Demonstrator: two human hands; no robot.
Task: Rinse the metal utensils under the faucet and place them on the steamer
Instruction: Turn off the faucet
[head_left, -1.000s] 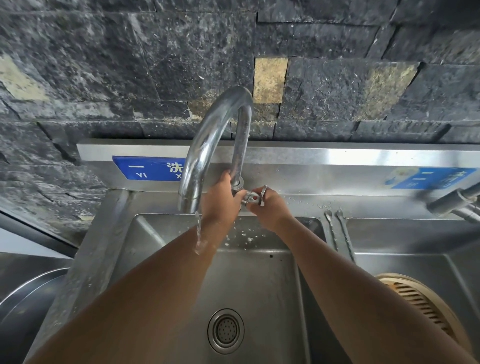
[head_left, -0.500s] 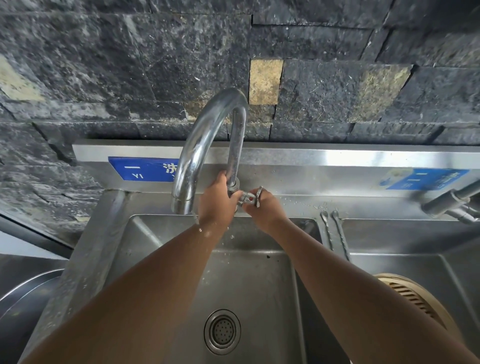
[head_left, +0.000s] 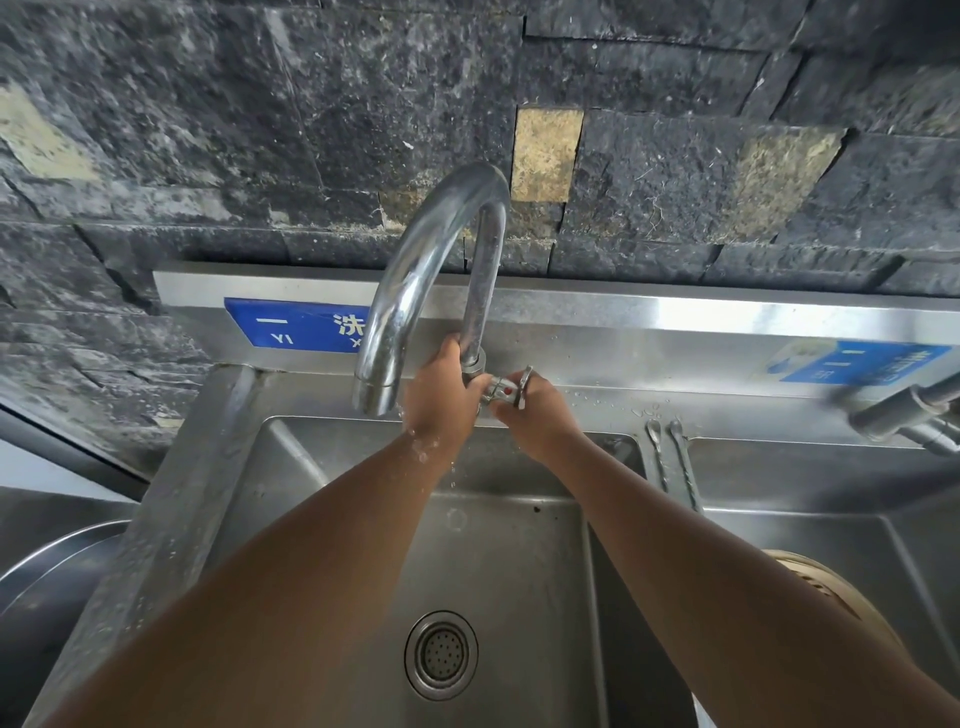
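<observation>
A curved chrome faucet (head_left: 415, 270) rises behind the steel sink (head_left: 509, 561). My left hand (head_left: 439, 402) grips the base of the faucet pipe. My right hand (head_left: 535, 415) is closed on the faucet's valve handle (head_left: 511, 387), which has a red dot. No water stream shows at the spout; a few drops fall from my left wrist. Two metal utensils (head_left: 670, 457) lie side by side on the divider between the sink basins. The bamboo steamer (head_left: 826, 587) sits in the right basin, mostly hidden by my right forearm.
A round drain (head_left: 441, 654) lies in the left basin floor. A second faucet (head_left: 904, 410) pokes in at the right edge. A large metal bowl rim (head_left: 47, 561) shows at the far left. Blue labels are stuck on the steel backsplash below the dark stone wall.
One second ago water ran from the spout onto my left forearm; now the stream has stopped. Both hands stay at the faucet base and valve.
</observation>
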